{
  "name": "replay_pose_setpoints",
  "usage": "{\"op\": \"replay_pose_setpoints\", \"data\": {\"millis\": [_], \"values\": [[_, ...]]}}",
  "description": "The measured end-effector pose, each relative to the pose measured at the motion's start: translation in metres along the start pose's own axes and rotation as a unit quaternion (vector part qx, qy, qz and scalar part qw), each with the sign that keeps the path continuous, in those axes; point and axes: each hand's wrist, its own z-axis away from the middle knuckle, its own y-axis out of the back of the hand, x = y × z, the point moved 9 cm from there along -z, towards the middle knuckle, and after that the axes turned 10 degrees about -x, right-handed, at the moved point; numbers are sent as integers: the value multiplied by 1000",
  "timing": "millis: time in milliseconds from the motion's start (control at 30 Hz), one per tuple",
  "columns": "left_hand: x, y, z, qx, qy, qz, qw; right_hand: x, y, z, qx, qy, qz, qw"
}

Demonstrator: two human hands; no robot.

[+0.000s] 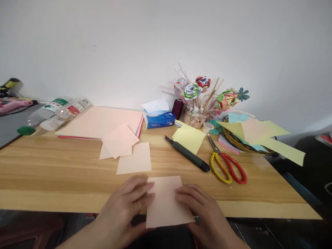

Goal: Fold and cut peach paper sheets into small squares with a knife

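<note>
A pale pink square of paper lies at the table's front edge, its near side sticking out past the wood. My left hand grips its left side, fingers on top and thumb underneath; a ring shows on one finger. On the opposite side my right hand pinches the sheet the same way, thumb low at the near corner. Just beyond my left hand rests another pink square, with more pink squares overlapping it. A dark green utility knife and scissors with yellow and red handles lie beyond my right hand.
A stack of coloured sheets, two plastic bottles and a blue tissue pack sit toward the wall. Paper flowers stand in a jar, near yellow paper. A basket of cut paper overhangs the right edge.
</note>
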Motion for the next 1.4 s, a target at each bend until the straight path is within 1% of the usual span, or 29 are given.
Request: {"op": "replay_pose_setpoints", "data": {"millis": [100,200,300,367,467,533,600,667,700,833,900,967,1133,1233,1300,1400], "values": [[-2,9,1,73,46,44,995,10,2,4,33,-23,-33,999],[-6,15,-3,115,97,64,987,25,-1,5,64,-79,-64,993],[-10,15,-7,122,129,66,982,40,-4,10,108,-157,-59,980],[-16,10,-6,115,153,77,979,45,-8,14,124,-186,-44,974],[-31,2,3,129,223,83,963,45,-15,19,124,-212,-19,969],[-39,-2,11,152,265,69,950,44,-16,22,145,-229,0,963],[-42,-4,15,160,280,57,945,42,-16,24,169,-255,15,952],[-40,-4,13,158,264,53,950,39,-15,24,187,-268,25,945],[-38,-3,10,151,247,53,956,36,-14,22,189,-261,28,946],[-23,5,-1,132,168,49,976,26,-12,13,176,-190,32,965],[-19,9,-3,135,145,40,979,22,-12,11,164,-158,39,973],[-17,10,-3,134,134,31,981,21,-13,11,157,-145,47,976],[-18,6,-3,117,113,23,986,24,-15,12,171,-174,45,969],[-20,2,-3,98,104,15,990,24,-15,11,172,-180,54,967],[-21,0,-3,81,96,9,992,25,-15,10,166,-185,63,966],[-23,1,-3,73,85,9,994,26,-16,9,147,-190,74,968]]}}
